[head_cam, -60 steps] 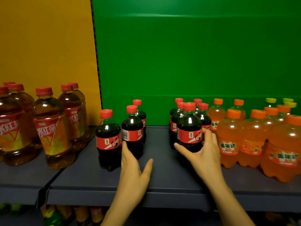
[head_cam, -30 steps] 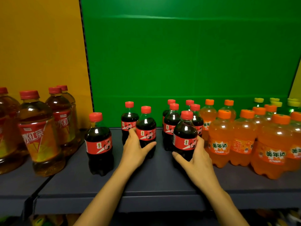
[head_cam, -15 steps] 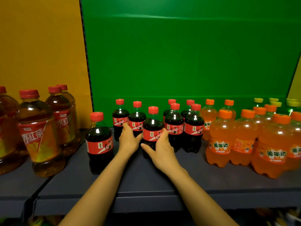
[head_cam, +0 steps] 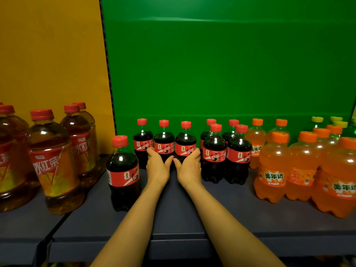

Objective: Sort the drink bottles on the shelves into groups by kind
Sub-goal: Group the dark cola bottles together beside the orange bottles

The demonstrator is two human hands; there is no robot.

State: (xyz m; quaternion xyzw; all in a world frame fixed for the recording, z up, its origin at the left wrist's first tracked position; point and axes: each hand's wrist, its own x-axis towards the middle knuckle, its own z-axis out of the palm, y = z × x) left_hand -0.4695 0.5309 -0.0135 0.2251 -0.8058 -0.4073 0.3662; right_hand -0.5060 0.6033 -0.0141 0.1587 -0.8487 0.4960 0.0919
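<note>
Cola bottles (head_cam: 214,143) stand upright on the dark shelf (head_cam: 173,218) with the red caps up, so their long axis is vertical. The red labels face the camera.

The left hand (head_cam: 157,167) is curled around the lower part of the middle bottle (head_cam: 164,140) in a back row of three. Its fingers (head_cam: 150,151) go in on the left side of this bottle and the thumb lies on the right side. The right hand (head_cam: 189,167) holds the third bottle (head_cam: 185,140) of the row in the same way, mirrored. The two thumbs almost touch between these bottles. The first bottle (head_cam: 143,139) of the row stands just beside the left hand.

Very near the right hand, a tight group of four (head_cam: 238,155) colas stands two in front and two behind. One single cola bottle (head_cam: 123,170) stands more to the front, near the left forearm.

Orange soda bottles (head_cam: 273,170) fill the right part of the shelf, close to the cola group. Some yellow-capped bottles (head_cam: 316,120) stand behind them. Large tea bottles (head_cam: 50,160) stand on the neighbouring shelf (head_cam: 23,224) at the left.

Bare shelf lies between the forearms and reaches down to the front edge. The back row is close to the green back panel (head_cam: 212,74).
</note>
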